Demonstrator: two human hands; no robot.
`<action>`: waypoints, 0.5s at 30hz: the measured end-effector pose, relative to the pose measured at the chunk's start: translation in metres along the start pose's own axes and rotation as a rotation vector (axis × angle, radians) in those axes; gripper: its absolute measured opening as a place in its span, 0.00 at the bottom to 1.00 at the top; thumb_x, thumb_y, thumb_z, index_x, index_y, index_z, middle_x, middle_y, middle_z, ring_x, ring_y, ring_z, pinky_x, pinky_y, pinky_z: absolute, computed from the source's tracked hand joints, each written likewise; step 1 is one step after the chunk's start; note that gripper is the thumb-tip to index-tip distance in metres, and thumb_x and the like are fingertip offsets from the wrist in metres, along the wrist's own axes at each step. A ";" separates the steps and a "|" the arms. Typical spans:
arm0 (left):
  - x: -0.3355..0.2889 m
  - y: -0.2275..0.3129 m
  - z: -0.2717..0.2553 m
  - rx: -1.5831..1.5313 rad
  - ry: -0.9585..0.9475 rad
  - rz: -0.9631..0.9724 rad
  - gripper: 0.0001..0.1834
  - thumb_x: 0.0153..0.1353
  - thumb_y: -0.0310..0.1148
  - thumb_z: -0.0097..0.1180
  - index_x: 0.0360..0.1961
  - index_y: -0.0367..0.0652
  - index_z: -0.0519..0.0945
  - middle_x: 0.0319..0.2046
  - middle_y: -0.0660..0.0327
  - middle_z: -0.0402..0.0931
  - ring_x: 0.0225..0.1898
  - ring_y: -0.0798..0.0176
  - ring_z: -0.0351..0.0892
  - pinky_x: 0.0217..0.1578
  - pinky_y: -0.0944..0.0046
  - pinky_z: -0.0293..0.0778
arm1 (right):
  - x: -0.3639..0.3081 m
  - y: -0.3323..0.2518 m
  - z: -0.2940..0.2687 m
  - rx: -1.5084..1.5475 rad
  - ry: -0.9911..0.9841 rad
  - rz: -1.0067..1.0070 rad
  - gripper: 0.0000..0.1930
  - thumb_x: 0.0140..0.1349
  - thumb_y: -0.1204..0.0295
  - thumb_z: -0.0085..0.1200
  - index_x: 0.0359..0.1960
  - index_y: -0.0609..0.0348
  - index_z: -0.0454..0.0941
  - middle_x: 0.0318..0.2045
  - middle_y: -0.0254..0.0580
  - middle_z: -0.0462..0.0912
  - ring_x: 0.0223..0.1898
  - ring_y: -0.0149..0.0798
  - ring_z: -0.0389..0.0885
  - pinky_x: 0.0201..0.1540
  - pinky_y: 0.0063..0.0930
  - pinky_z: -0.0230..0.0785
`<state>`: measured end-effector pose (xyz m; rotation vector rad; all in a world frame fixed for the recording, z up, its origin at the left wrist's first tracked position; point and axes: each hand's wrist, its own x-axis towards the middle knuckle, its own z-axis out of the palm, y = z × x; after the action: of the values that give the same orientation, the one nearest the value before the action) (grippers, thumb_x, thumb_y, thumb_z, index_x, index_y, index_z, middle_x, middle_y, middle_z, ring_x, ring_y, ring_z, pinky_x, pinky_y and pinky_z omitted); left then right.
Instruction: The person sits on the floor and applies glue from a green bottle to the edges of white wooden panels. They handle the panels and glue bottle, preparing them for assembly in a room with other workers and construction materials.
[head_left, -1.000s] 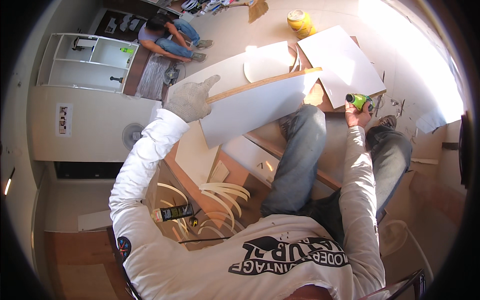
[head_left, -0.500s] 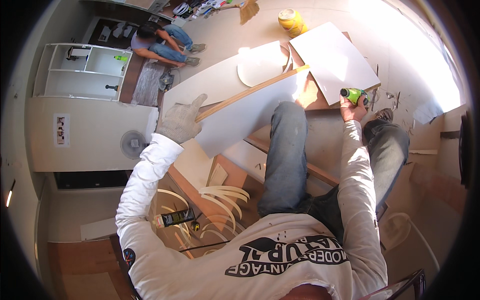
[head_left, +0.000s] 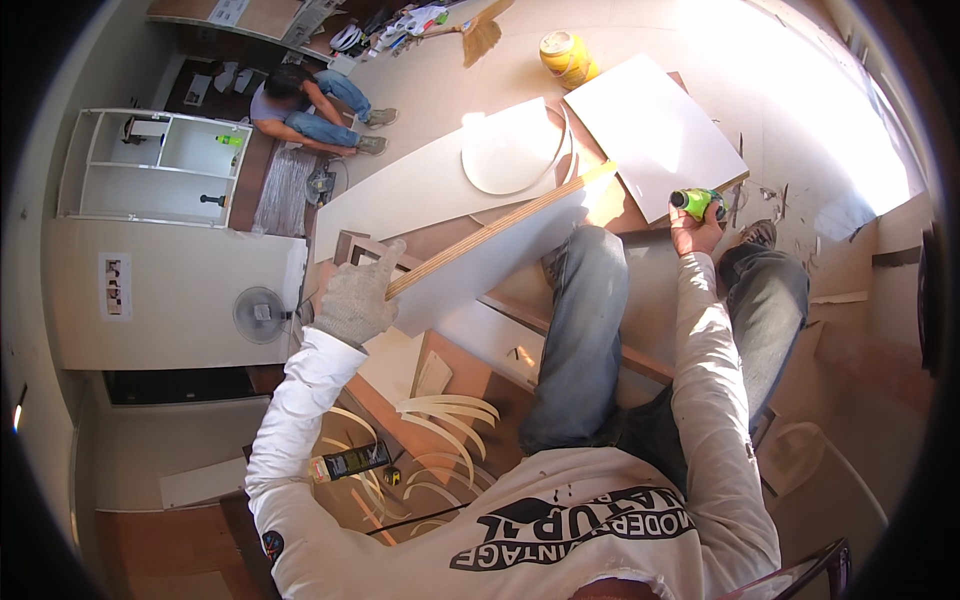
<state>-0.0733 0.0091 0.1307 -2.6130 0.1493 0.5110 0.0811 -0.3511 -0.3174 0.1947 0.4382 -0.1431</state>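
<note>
My left hand (head_left: 357, 292), in a pale knit glove, grips the left end of a white-faced board (head_left: 470, 272) with its index finger pointing out. The board stands tilted on edge, its brown raw edge upward, leaning near my left knee. At the right, my bare right hand (head_left: 697, 232) is wrapped round a green-and-black cylindrical object (head_left: 697, 203), whose exact kind I cannot make out. That object is held up beside the corner of a white panel (head_left: 655, 130), apart from the board.
Behind the board lie a long white panel (head_left: 400, 205) and a loop of edge strip (head_left: 510, 190). A yellow tub (head_left: 567, 60) stands farther back. Curled strips (head_left: 450, 415) and a dark box (head_left: 350, 462) lie at lower left. Another person (head_left: 315, 105) crouches by a white shelf unit (head_left: 150, 190).
The board has been tipped more upright, so less of its white face shows. My left hand has come nearer with its end. My right hand still holds the green object.
</note>
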 end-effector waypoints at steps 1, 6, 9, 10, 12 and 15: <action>-0.001 -0.002 0.002 0.020 0.006 0.003 0.42 0.50 0.36 0.63 0.67 0.46 0.60 0.35 0.51 0.81 0.37 0.46 0.80 0.43 0.49 0.72 | 0.000 0.001 -0.001 0.005 0.007 0.006 0.21 0.66 0.57 0.51 0.51 0.62 0.73 0.48 0.49 0.80 0.53 0.53 0.76 0.63 0.60 0.58; 0.003 -0.004 0.000 0.024 -0.033 -0.012 0.41 0.51 0.36 0.62 0.67 0.46 0.61 0.39 0.53 0.81 0.39 0.50 0.81 0.44 0.50 0.71 | 0.000 0.006 -0.004 0.012 -0.014 0.018 0.21 0.66 0.57 0.52 0.52 0.60 0.73 0.47 0.46 0.80 0.53 0.52 0.76 0.62 0.59 0.58; 0.013 -0.006 0.009 0.056 0.034 0.036 0.39 0.52 0.37 0.61 0.66 0.45 0.62 0.41 0.53 0.81 0.39 0.50 0.82 0.44 0.50 0.72 | 0.001 0.009 -0.008 0.025 -0.045 0.041 0.21 0.65 0.56 0.53 0.51 0.60 0.73 0.46 0.45 0.80 0.52 0.51 0.76 0.62 0.57 0.59; 0.016 -0.004 0.010 0.065 0.057 0.046 0.39 0.52 0.37 0.60 0.66 0.44 0.62 0.41 0.53 0.81 0.39 0.50 0.82 0.44 0.50 0.72 | -0.001 0.010 -0.004 0.025 -0.024 0.038 0.21 0.65 0.56 0.53 0.51 0.59 0.74 0.46 0.45 0.80 0.52 0.50 0.76 0.62 0.57 0.59; 0.028 0.010 0.008 0.093 0.057 0.034 0.37 0.52 0.36 0.59 0.64 0.41 0.63 0.40 0.52 0.81 0.39 0.51 0.82 0.42 0.50 0.74 | -0.005 0.011 0.002 0.024 0.018 0.030 0.21 0.65 0.56 0.53 0.50 0.59 0.74 0.46 0.45 0.80 0.52 0.50 0.76 0.62 0.57 0.59; 0.066 0.033 0.019 0.098 0.015 0.082 0.33 0.52 0.34 0.56 0.61 0.37 0.65 0.38 0.51 0.82 0.41 0.50 0.83 0.41 0.50 0.76 | -0.008 0.018 0.004 0.002 -0.003 0.030 0.21 0.65 0.55 0.53 0.49 0.59 0.75 0.44 0.44 0.81 0.51 0.50 0.77 0.61 0.57 0.61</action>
<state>-0.0248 -0.0121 0.0754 -2.5240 0.2804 0.4991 0.0783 -0.3339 -0.3076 0.2031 0.4324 -0.1142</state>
